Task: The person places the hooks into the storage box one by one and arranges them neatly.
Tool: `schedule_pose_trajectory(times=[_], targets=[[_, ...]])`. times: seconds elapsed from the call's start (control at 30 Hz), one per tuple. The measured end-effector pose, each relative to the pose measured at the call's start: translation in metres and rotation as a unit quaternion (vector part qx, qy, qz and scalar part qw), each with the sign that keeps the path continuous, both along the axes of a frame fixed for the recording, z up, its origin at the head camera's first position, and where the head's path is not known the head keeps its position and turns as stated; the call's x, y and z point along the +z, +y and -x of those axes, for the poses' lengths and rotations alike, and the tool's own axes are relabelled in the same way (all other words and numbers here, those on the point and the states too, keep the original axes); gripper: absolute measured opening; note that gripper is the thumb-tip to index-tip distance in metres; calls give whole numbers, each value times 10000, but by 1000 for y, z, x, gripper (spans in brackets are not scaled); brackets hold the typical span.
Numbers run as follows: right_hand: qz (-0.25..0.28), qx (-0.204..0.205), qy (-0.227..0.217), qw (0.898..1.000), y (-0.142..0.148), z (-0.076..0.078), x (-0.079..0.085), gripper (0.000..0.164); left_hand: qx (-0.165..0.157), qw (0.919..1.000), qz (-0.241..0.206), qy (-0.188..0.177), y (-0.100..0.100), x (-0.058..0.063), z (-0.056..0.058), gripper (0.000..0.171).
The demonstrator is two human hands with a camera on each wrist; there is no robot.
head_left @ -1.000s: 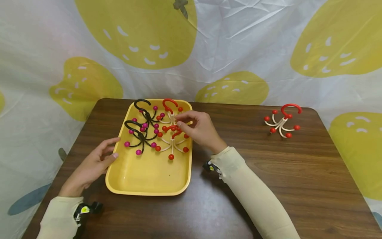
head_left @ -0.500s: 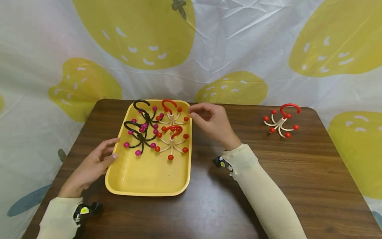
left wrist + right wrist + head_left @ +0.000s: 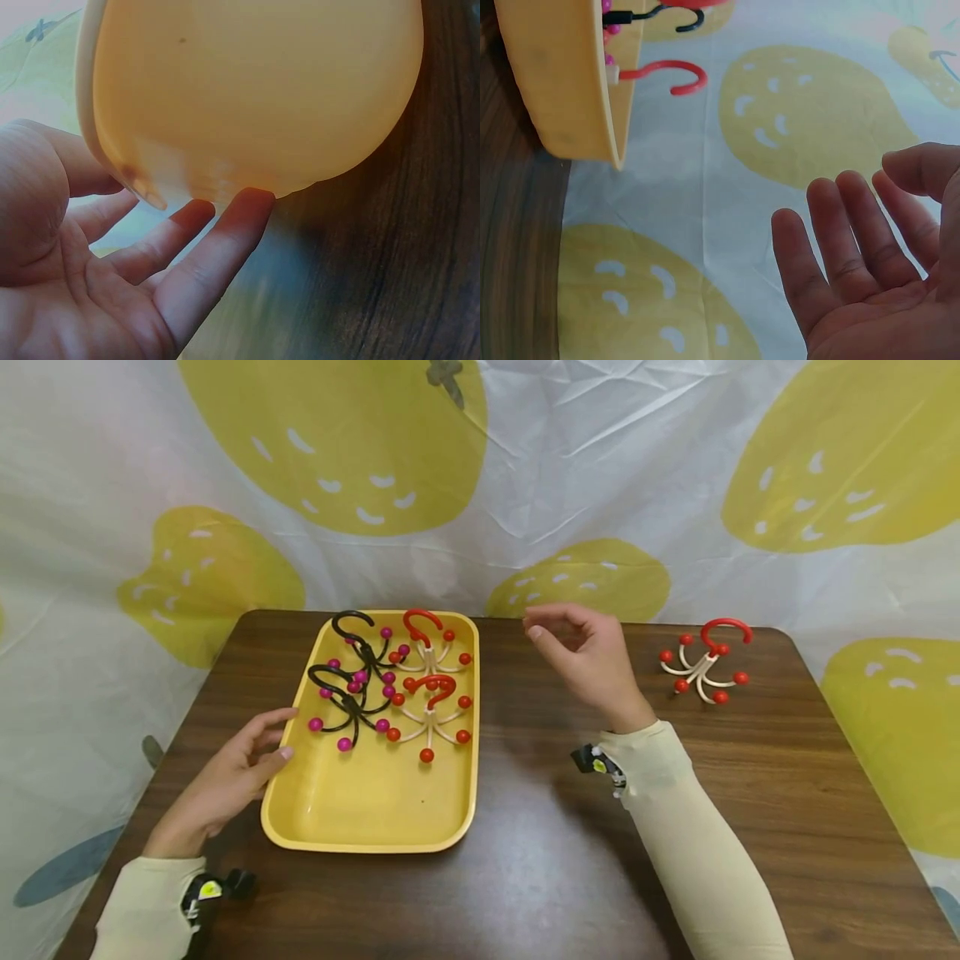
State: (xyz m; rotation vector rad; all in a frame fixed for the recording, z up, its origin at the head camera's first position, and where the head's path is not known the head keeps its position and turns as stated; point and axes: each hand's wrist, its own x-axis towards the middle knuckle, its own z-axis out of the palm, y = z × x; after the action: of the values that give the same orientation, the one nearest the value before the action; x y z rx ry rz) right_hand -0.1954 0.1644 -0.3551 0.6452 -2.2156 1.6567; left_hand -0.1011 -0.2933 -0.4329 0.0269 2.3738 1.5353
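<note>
A yellow tray (image 3: pixel 367 845) holds several claw-shaped hooks. On its left side are two black hooks (image 3: pixel 352 706) with magenta ball tips, one behind the other. To their right stand two white hooks (image 3: pixel 429 718) with red tops and red balls. My left hand (image 3: pixel 232 777) touches the tray's left side with extended fingers; in the left wrist view the fingertips (image 3: pixel 251 206) rest against its wall. Over the table right of the tray, my right hand (image 3: pixel 588 660) is raised, palm bare and fingers relaxed. Another red-and-white hook (image 3: pixel 703 668) stands to its right.
The brown wooden table (image 3: pixel 570 893) extends in front of the tray and to the right. A white curtain (image 3: pixel 600 460) printed with large yellow fruit hangs behind the table's far edge.
My right hand has withdrawn from the rear red-and-white hook, moving right past the tray's rim. That hook stays in the tray. My left hand keeps its place at the tray's side.
</note>
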Motion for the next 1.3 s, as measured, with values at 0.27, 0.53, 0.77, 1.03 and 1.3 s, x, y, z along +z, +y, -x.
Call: schedule_pose_trajectory(times=[0.27, 0.53, 0.77, 1.03, 1.3], targets=[[196, -260, 15, 9995, 21, -1, 5, 21, 6, 10000, 13, -2, 1, 1, 0, 63], [464, -446, 88, 9979, 44, -2, 11, 21, -18, 10000, -66, 4, 0, 1, -1, 62], [681, -673, 145, 9953, 71, -7, 16, 23, -26, 10000, -79, 20, 0, 1, -1, 62], [790, -1022, 171, 9915, 102, -10, 20, 23, -13, 10000, -72, 14, 0, 0, -2, 63], [842, -1394, 128, 9866, 133, -8, 18, 22, 10, 10000, 22, 6, 1, 1, -1, 63]])
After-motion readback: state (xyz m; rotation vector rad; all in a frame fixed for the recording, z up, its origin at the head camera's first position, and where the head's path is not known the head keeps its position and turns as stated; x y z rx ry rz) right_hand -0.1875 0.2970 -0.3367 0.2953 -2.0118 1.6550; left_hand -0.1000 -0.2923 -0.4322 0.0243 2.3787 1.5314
